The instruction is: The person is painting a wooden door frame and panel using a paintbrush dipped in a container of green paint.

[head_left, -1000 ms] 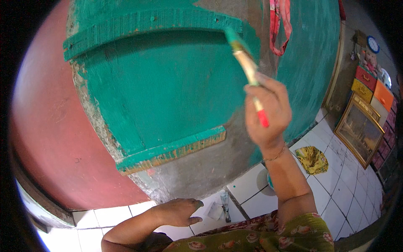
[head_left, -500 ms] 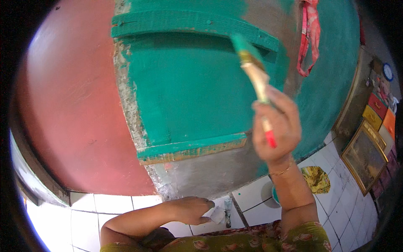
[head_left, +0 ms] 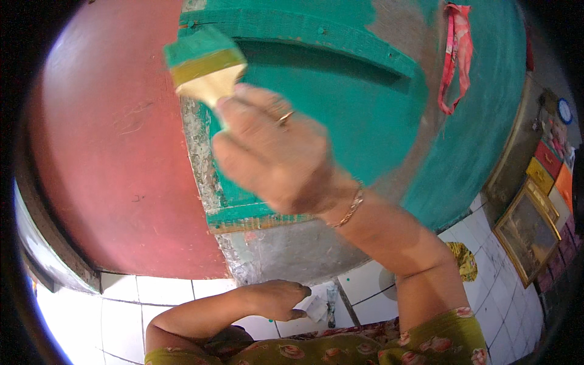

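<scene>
My right hand (head_left: 277, 143) is closed around the pale wooden handle of a wide paintbrush (head_left: 210, 73). The brush has a yellow band and bristles loaded with green paint. Its tip is over the left end of a raised green wooden strip (head_left: 304, 36) on the green-painted wall panel (head_left: 365, 109); motion blur leaves contact unclear. My left hand (head_left: 277, 300) hangs low, thumb and fingers apart, with nothing seen between them. Beside its fingertips, small whitish scraps (head_left: 317, 308) lie on the floor.
A reddish wall (head_left: 115, 146) stands at left, past a rough unpainted edge. A pink-red cloth strip (head_left: 453, 67) hangs at upper right. On the white-tiled floor (head_left: 164, 291) lie a yellow patterned bag (head_left: 465, 261) and, farther right, a gold picture frame (head_left: 526, 228) leaning by stacked boxes.
My right hand has swept the brush left and slightly up, from the strip's right part to its left end. The brush's broad face now shows. My left hand has hardly moved.
</scene>
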`<act>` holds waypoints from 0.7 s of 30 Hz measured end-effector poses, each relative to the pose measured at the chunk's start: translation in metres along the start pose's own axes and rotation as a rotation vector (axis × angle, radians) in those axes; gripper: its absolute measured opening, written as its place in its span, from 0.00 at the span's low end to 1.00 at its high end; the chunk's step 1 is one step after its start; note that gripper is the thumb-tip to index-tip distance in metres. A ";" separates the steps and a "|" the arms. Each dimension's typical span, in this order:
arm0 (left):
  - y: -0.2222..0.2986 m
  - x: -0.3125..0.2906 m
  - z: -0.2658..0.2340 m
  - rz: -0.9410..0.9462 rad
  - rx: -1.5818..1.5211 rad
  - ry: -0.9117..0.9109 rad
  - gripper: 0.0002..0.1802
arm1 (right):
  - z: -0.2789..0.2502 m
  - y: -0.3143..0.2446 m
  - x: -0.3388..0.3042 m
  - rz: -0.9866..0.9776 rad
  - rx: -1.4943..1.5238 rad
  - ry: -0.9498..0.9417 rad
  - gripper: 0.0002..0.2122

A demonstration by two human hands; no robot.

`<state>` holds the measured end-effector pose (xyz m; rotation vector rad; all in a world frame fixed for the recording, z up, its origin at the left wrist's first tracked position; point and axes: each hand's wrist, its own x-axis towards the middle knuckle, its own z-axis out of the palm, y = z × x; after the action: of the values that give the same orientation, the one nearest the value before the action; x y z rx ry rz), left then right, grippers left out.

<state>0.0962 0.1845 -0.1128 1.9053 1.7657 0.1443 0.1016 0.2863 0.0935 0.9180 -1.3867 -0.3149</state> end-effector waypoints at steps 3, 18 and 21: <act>0.002 0.000 -0.004 -0.010 -0.025 -0.006 0.32 | -0.036 0.020 -0.011 0.079 -0.068 -0.111 0.08; 0.016 0.027 0.001 0.022 0.036 -0.049 0.33 | -0.117 0.037 -0.022 0.312 -0.059 0.138 0.08; 0.017 0.027 0.000 0.019 0.043 -0.040 0.34 | -0.099 0.047 -0.018 0.631 0.174 0.377 0.05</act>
<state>0.1157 0.2103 -0.1129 1.9423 1.7381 0.0748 0.1753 0.3644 0.1225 0.5939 -1.2851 0.4418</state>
